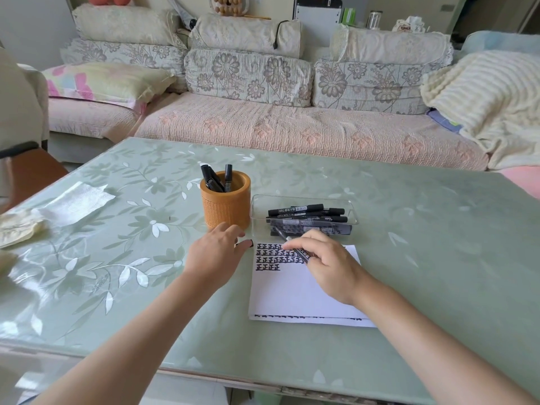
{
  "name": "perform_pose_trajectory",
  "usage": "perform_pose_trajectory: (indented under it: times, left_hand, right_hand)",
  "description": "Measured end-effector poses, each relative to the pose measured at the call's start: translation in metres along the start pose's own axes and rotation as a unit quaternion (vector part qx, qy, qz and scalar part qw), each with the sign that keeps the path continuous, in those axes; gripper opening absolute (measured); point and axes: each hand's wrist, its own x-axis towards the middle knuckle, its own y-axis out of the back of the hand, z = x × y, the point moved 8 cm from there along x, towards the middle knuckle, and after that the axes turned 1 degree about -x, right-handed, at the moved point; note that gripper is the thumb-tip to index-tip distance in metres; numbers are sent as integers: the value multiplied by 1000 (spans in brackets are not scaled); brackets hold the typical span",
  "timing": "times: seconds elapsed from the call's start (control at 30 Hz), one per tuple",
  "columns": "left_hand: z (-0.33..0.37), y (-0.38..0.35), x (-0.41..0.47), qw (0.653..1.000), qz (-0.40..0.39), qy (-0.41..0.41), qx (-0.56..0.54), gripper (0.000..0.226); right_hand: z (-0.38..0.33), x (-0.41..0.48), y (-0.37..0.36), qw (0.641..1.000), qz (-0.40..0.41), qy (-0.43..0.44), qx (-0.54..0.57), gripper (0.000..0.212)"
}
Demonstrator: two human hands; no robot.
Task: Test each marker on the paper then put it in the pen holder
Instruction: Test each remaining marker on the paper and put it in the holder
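Note:
A white paper (301, 290) lies on the table, with rows of black characters along its top. My right hand (330, 267) hovers over those rows and grips a black marker (302, 254), which slants up-left toward the tray. My left hand (216, 254) sits just left of the paper and pinches a small black marker cap (245, 244) between thumb and finger. Behind the left hand stands the orange pen holder (226, 206) with a few black markers upright in it. A clear tray (349, 204) behind the paper holds several more black markers.
A white tissue (79, 201) and a crumpled cloth (17, 226) lie at the table's left. The table's front edge (204, 372) is close to me. A sofa (292, 130) with cushions runs behind the table.

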Motion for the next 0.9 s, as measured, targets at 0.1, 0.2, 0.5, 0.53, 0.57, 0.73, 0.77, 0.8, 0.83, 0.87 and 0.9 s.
perform_pose_trajectory:
  times: [0.1,0.2,0.5,0.53,0.57,0.73,0.77,0.8,0.83,0.87,0.9]
  left_hand:
    - [13,13,-9,995,45,-76,-47,19]
    - [33,15,-26,980,33,-171,-99,7]
    - [41,-7,-57,954,-57,-261,-132,20]
    - [40,-7,-59,954,-59,-262,-132,21]
    - [39,-7,-60,954,-60,-262,-132,21]
    - [37,-9,-63,956,-68,-258,-125,24]
    - [37,-9,-63,956,-69,-256,-123,25]
    - [37,-9,-63,957,-69,-255,-121,25]
    - [37,-9,-63,957,-70,-254,-119,26]
    - [37,-9,-62,957,-71,-253,-118,26]
    - [37,-9,-62,957,-72,-253,-119,26]
  right_hand:
    - [0,2,-3,998,-2,-9,57,73]
    - [-4,0,-2,998,23,8,59,51]
    - [16,-3,-15,955,53,-119,267,20]
    - [17,-3,-17,957,58,-119,258,18]
    - [18,-2,-18,959,63,-116,250,14]
    - [29,-2,-23,969,88,-142,181,21]
    - [28,-2,-22,974,89,-133,163,22]
    - [25,-2,-21,978,89,-119,149,22]
    - [23,-2,-21,980,89,-106,140,22]
    - [22,-3,-20,982,89,-98,136,22]
    - [21,-3,-20,982,89,-96,133,23]
